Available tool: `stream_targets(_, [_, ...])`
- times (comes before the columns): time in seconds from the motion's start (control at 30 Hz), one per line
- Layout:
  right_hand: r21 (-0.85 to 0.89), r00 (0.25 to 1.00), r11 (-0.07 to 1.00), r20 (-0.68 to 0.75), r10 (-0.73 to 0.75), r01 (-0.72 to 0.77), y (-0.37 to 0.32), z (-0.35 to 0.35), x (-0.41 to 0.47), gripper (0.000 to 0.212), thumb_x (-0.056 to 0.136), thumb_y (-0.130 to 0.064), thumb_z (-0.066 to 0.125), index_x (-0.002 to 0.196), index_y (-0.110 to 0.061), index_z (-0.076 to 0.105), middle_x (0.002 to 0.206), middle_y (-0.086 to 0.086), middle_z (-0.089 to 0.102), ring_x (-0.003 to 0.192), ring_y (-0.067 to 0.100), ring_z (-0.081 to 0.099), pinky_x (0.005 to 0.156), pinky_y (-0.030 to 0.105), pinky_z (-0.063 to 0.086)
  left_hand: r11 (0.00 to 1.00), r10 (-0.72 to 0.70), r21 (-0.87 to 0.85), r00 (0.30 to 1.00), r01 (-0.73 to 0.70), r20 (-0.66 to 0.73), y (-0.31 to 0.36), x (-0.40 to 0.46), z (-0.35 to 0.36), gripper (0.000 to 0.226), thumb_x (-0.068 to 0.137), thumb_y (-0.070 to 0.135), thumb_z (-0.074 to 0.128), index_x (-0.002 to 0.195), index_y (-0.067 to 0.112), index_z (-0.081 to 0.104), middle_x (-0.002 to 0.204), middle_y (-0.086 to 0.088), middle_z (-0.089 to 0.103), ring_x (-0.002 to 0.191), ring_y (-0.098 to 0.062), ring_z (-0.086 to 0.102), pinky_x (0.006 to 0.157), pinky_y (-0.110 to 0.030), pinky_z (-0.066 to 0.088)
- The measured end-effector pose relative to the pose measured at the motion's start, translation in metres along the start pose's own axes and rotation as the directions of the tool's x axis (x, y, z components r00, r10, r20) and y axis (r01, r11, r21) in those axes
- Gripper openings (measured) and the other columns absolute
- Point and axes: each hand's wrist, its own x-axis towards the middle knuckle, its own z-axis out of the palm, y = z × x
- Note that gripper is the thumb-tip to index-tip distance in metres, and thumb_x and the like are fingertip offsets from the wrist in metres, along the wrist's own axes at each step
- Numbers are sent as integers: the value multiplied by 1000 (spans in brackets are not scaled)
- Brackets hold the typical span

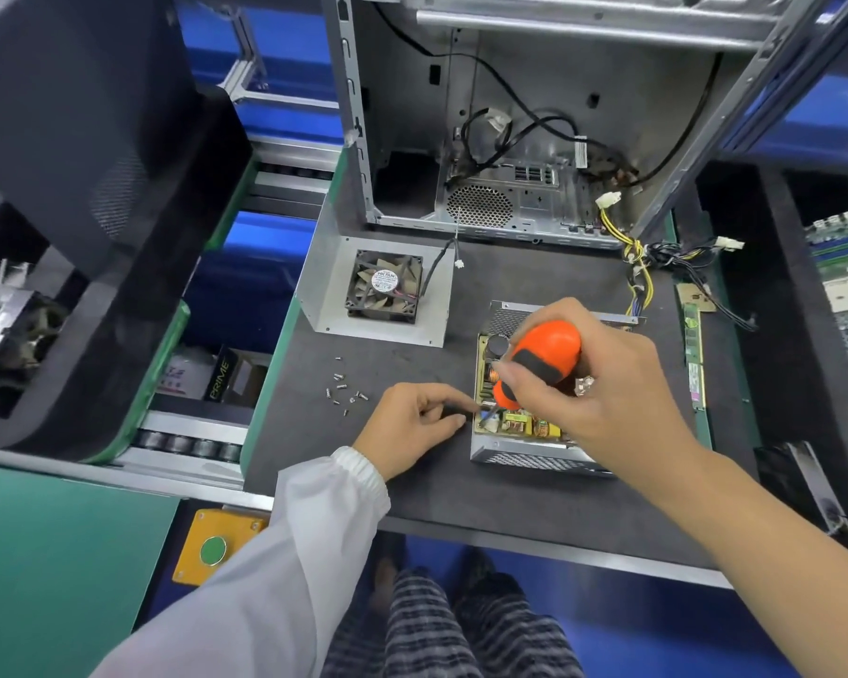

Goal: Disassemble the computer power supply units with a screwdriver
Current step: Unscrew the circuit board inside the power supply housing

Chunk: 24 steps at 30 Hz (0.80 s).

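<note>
An opened power supply unit [534, 455] lies on the dark work mat, its metal shell holding a yellow circuit board [527, 425] with coils and capacitors. My right hand [603, 384] grips an orange and black screwdriver [542, 362], tip down at the board's near left corner. My left hand [414, 425] rests on the mat beside the unit's left wall, fingers curled and pinching something small and dark at that corner. The removed cover [324, 286] with its fan [385, 286] lies to the upper left. Several loose screws [343, 391] sit left of my left hand.
An empty computer case [485, 129] with black cables stands at the back. Yellow and black wires [642, 271] trail from the unit. A RAM stick [693, 364] lies at the mat's right edge. Black foam trays flank both sides; a yellow box with a green button [214, 548] sits below.
</note>
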Motion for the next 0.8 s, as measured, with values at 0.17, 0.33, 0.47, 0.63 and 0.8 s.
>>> stream_targets(0.17, [-125,976,990,214,-33,61,-13,-5,21,33,81,-41,70,91,-10,61,88,4,57,84,22,56,76,32,44,1000,8,18,1000,-8,-3,-1,1,1,20,88,1,66,101,12,76,49,12,20,51,-7,19,51,-14,21])
stream_targets(0.33, [-228,878,960,477,-34,161,-23,-31,36,34,79,-49,62,97,-20,60,92,-5,61,86,13,56,78,26,43,1000,0,3,1000,0,10,0,1,1,26,87,1,67,93,26,74,49,12,21,51,-6,20,53,-13,23])
stream_targets(0.47, [-284,803,934,596,-5,217,-31,-34,46,25,80,-44,67,96,-27,57,89,-12,59,81,8,53,69,14,40,1000,-1,-8,1000,1,26,0,0,0,28,88,2,67,94,28,73,48,12,19,50,-7,19,52,-11,24])
stream_targets(0.63, [-382,841,914,532,93,140,-40,-32,51,19,78,-39,69,87,-27,58,80,-10,66,76,9,58,71,31,48,1000,4,2,999,-4,42,1,-2,-2,23,88,2,67,101,20,74,51,11,20,52,-7,19,52,-13,23])
stream_targets(0.8, [-478,838,864,528,138,159,-54,-17,45,25,83,-44,64,88,-26,47,81,-6,59,78,17,54,65,35,48,999,28,-19,999,-28,40,1,-2,-2,33,87,0,67,86,33,73,48,12,19,49,-5,21,52,-9,24])
